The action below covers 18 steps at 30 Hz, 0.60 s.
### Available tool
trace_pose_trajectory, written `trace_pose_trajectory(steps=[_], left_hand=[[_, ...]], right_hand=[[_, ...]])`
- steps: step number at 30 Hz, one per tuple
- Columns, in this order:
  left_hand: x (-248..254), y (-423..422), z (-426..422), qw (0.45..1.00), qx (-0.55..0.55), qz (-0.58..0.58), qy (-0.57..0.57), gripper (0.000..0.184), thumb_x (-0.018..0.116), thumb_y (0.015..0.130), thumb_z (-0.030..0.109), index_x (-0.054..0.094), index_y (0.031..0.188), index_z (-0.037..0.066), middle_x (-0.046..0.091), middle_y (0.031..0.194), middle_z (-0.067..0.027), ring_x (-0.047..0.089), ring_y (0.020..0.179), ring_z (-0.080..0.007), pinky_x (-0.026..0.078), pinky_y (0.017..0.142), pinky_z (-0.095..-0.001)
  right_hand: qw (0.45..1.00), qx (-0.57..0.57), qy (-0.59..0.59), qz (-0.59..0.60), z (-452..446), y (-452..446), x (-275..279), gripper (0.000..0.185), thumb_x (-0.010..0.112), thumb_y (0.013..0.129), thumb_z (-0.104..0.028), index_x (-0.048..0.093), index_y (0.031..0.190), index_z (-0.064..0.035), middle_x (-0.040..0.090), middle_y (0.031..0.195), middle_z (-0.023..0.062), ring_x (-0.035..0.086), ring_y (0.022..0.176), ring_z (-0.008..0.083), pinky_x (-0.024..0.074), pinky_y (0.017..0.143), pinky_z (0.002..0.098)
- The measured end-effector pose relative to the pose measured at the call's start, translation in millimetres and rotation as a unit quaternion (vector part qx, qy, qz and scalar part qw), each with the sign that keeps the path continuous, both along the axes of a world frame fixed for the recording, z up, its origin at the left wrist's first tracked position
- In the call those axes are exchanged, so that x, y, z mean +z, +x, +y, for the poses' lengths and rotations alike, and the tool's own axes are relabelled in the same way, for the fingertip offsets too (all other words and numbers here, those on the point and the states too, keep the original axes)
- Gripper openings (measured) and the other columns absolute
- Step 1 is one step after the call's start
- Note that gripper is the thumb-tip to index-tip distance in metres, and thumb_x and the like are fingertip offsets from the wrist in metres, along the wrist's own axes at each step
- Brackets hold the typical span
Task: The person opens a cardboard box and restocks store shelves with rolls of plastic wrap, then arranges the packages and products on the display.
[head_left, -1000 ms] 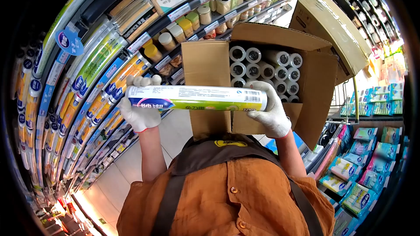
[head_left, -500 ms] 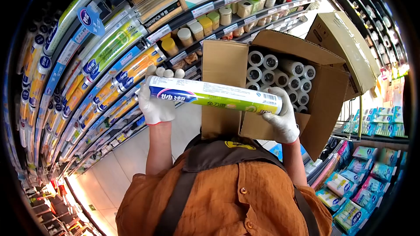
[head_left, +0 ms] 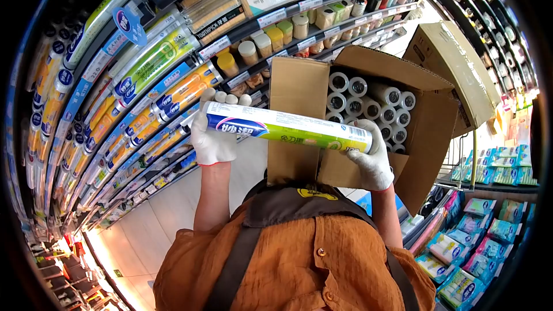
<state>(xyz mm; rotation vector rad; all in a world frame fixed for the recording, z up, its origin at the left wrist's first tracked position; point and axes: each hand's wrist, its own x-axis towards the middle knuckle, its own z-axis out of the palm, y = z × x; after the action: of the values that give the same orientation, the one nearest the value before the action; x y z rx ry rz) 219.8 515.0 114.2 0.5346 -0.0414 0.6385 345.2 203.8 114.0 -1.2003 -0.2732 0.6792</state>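
Observation:
A long roll of cling film (head_left: 288, 128) in a white, blue and green wrapper lies across in front of my chest, its right end slightly lower. My left hand (head_left: 214, 143), in a white glove, cups the left end, with the fingertips showing above the roll. Around the right end, my gloved right hand (head_left: 373, 164) is closed. Behind the roll stands an open cardboard box (head_left: 429, 124) with several similar rolls (head_left: 357, 87) upright inside, their round ends facing up. The roll hides the front ones in part.
To the left, shelves hold packaged rolls (head_left: 155, 60) behind price strips. Jars of toothpicks (head_left: 247, 52) line a shelf at the back. Another carton (head_left: 455, 72) leans behind the open box. At the lower right lie packs in blue and pink wrapping (head_left: 461, 288).
The left end of the roll has shifted slightly right and the roll tilts a little more. Both hands keep hold of it. The surroundings have shifted slightly in view.

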Motion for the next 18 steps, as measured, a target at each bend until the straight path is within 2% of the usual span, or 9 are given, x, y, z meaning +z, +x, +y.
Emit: trace_pose_trajectory(steps=[4, 6, 9, 11, 13, 14, 15, 17, 18], left_hand=[[2.6, 0.8, -4.6, 0.999, 0.007, 0.024, -0.031, 0.039, 0.062, 0.095, 0.030, 0.061, 0.127, 0.006, 0.069, 0.108, -0.0097, 0.067, 0.106, -0.0305, 0.047, 0.106, -0.0551], [22.4, 4.8, -15.4, 0.999, 0.007, 0.041, -0.031, 0.035, 0.062, 0.096, 0.030, 0.061, 0.121, 0.005, 0.069, 0.103, -0.0115, 0.067, 0.103, -0.0322, 0.048, 0.105, -0.0544], [29.0, 10.1, -15.4, 0.992, -0.036, 0.083, 0.089, 0.042, 0.066, 0.094, 0.034, 0.053, 0.125, 0.008, 0.069, 0.103, -0.0134, 0.068, 0.106, -0.0344, 0.054, 0.097, -0.0484], [36.4, 13.1, -14.6, 0.977, -0.083, 0.105, 0.163, 0.050, 0.067, 0.093, 0.027, 0.047, 0.134, 0.007, 0.065, 0.117, -0.0142, 0.063, 0.117, -0.0323, 0.050, 0.102, -0.0465], [55.5, 14.8, -21.4, 0.952, 0.013, 0.174, 0.252, 0.060, 0.068, 0.091, 0.017, 0.040, 0.143, 0.005, 0.055, 0.135, -0.0149, 0.054, 0.129, -0.0296, 0.043, 0.110, -0.0447], [61.5, 12.9, -16.5, 0.923, 0.078, 0.149, 0.347, 0.069, 0.066, 0.087, 0.006, 0.034, 0.148, 0.004, 0.045, 0.147, -0.0144, 0.047, 0.134, -0.0281, 0.037, 0.114, -0.0438], [78.8, 9.3, -14.0, 0.891, 0.176, 0.158, 0.388, 0.066, 0.067, 0.084, 0.000, 0.040, 0.144, 0.004, 0.048, 0.144, -0.0146, 0.049, 0.132, -0.0276, 0.037, 0.114, -0.0423], [107.5, -10.9, 20.5, 0.672, 0.396, 0.163, 0.604, 0.051, 0.067, 0.081, -0.005, 0.055, 0.130, 0.002, 0.058, 0.134, -0.0144, 0.055, 0.126, -0.0278, 0.041, 0.110, -0.0414], [127.6, -21.8, 35.5, 0.609, 0.454, 0.171, 0.627, 0.041, 0.068, 0.081, -0.004, 0.060, 0.121, 0.002, 0.063, 0.127, -0.0140, 0.059, 0.121, -0.0278, 0.044, 0.106, -0.0413]], right_hand=[[0.975, 0.081, -0.125, -0.166, -6.3, 5.5, 3.3, 0.065, 0.086, 0.071, -0.010, 0.055, 0.127, 0.0001, 0.061, 0.120, 0.0070, 0.057, 0.114, 0.0169, 0.0499, 0.095, 0.0335], [0.895, 0.186, -0.244, -0.323, -1.7, 11.3, 17.3, 0.062, 0.085, 0.065, -0.011, 0.061, 0.120, 0.0009, 0.065, 0.110, 0.0105, 0.062, 0.103, 0.0189, 0.0502, 0.092, 0.0335], [0.869, 0.273, -0.301, -0.281, 17.4, -4.1, 29.5, 0.067, 0.086, 0.066, -0.016, 0.061, 0.126, 0.0004, 0.069, 0.107, 0.0131, 0.064, 0.101, 0.0169, 0.0503, 0.092, 0.0323], [0.893, 0.267, -0.269, -0.243, 21.6, -14.2, 9.1, 0.070, 0.087, 0.066, -0.016, 0.058, 0.128, 0.0015, 0.068, 0.109, 0.0101, 0.062, 0.100, 0.0151, 0.0498, 0.092, 0.0314], [0.909, 0.213, -0.245, -0.261, 25.8, -23.9, -3.1, 0.067, 0.087, 0.067, -0.022, 0.059, 0.123, 0.0015, 0.071, 0.104, 0.0146, 0.068, 0.096, 0.0204, 0.0532, 0.088, 0.0330], [0.916, 0.192, -0.262, -0.234, 25.5, -27.4, 5.9, 0.065, 0.085, 0.068, -0.019, 0.059, 0.123, 0.0015, 0.070, 0.101, 0.0114, 0.066, 0.090, 0.0182, 0.0533, 0.085, 0.0317], [0.928, 0.163, -0.237, -0.236, 23.2, -26.6, -5.0, 0.060, 0.084, 0.068, -0.015, 0.059, 0.120, 0.0009, 0.067, 0.095, 0.0080, 0.063, 0.081, 0.0143, 0.0538, 0.074, 0.0295], [0.948, 0.107, -0.251, -0.165, 17.4, -23.3, -5.5, 0.056, 0.081, 0.070, -0.009, 0.056, 0.119, -0.0001, 0.064, 0.088, 0.0055, 0.060, 0.070, 0.0122, 0.0515, 0.061, 0.0278], [0.968, 0.076, -0.228, -0.074, 15.2, -22.8, -2.2, 0.053, 0.079, 0.072, -0.005, 0.054, 0.118, -0.0014, 0.060, 0.084, 0.0036, 0.055, 0.063, 0.0101, 0.0468, 0.052, 0.0260]])
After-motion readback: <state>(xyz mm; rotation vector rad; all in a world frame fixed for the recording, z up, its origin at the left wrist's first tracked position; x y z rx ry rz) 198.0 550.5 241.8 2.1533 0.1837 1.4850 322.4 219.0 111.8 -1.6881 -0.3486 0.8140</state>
